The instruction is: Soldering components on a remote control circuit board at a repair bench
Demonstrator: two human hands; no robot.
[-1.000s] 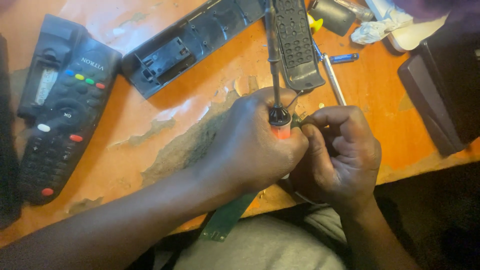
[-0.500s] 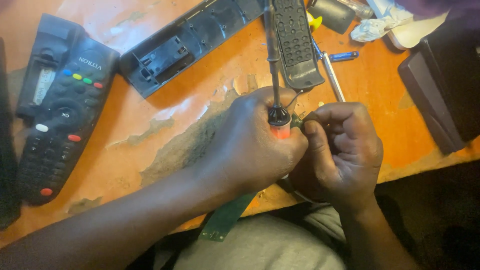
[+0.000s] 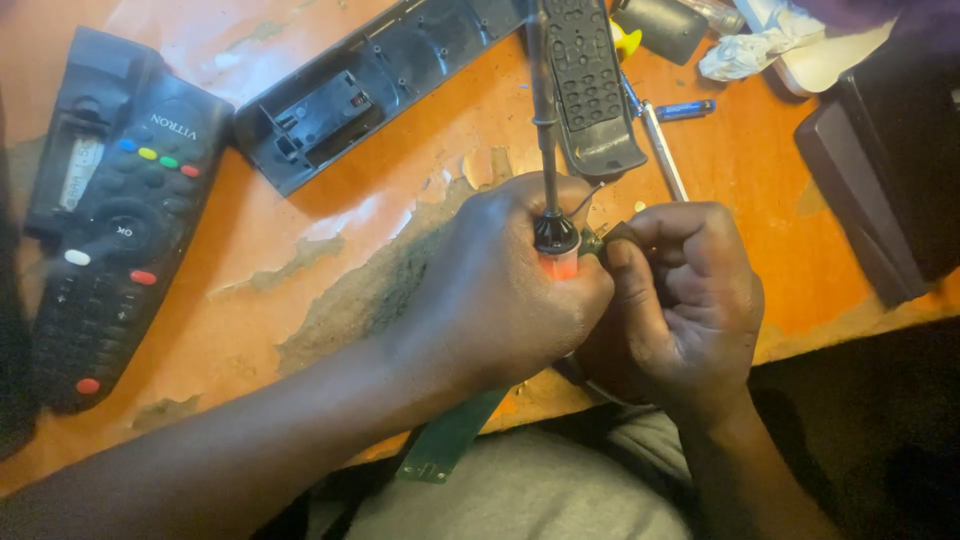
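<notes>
My left hand (image 3: 500, 290) is closed around the orange handle of a long dark-shafted tool (image 3: 548, 150) that looks like a soldering iron, its shaft pointing away from me. Touching it on the right, my right hand (image 3: 680, 300) pinches a small component with thin wires (image 3: 592, 240) next to the tool's black collar. A green circuit board (image 3: 450, 440) sticks out below my left hand, over the table's near edge; which hand supports it is hidden.
On the worn orange table (image 3: 330, 230) lie a black remote with coloured buttons (image 3: 110, 220) at left, an open remote shell (image 3: 370, 85), a black keypad cover (image 3: 590, 80), a thin metal tool with a blue handle (image 3: 665, 130), crumpled tissue (image 3: 745, 50) and a dark box (image 3: 890, 170) at right.
</notes>
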